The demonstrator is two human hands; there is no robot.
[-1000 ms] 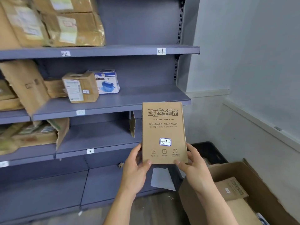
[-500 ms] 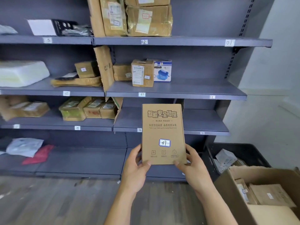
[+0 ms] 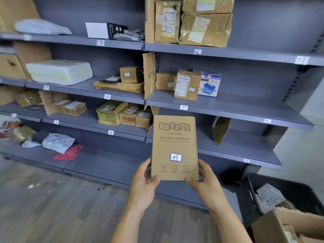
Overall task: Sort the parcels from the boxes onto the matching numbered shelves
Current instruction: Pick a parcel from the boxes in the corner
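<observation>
A flat brown cardboard parcel (image 3: 173, 144) with printed characters and a small sticker reading 07 stands upright in front of me. My left hand (image 3: 142, 183) grips its lower left corner and my right hand (image 3: 204, 181) grips its lower right corner, thumbs on the front face. Behind it run grey shelves (image 3: 228, 111) with white number tags: 03, 02, 10, 11, 12, 15, 13. Parcels marked 11 (image 3: 186, 85) sit on the shelf tagged 11.
A black crate (image 3: 287, 192) with packets and an open cardboard box (image 3: 268, 228) of parcels stand at the lower right. Soft bags (image 3: 57, 142) lie on the bottom shelf at the left. Cardboard dividers (image 3: 149, 74) stand between shelf sections. Wood floor lies below.
The view has swung left along the shelving, bringing shelves 03, 10 and 15 into sight. Both hands keep the same hold on the 07 parcel.
</observation>
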